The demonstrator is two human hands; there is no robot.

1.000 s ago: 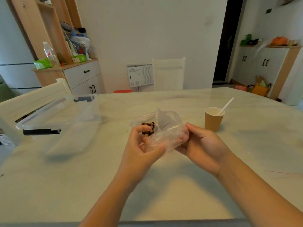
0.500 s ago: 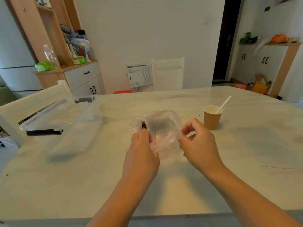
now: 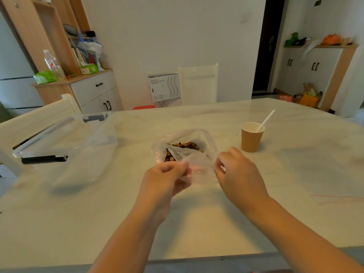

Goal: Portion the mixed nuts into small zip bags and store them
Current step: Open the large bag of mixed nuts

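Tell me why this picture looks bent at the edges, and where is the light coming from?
Head view: a wide-angle lens bows the table edge and tilts the cabinets outward. Soft shadows lie under the left hand, the right hand and the clear bin, so the light seems to come from above. The zip bag shows pale sheen; the nuts look slightly blurred.

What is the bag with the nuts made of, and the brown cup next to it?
The zip bag looks like thin clear plastic: the nuts show through and it crumples. The cup looks like matte brown paper, white inside, though that is a guess from its dull surface.
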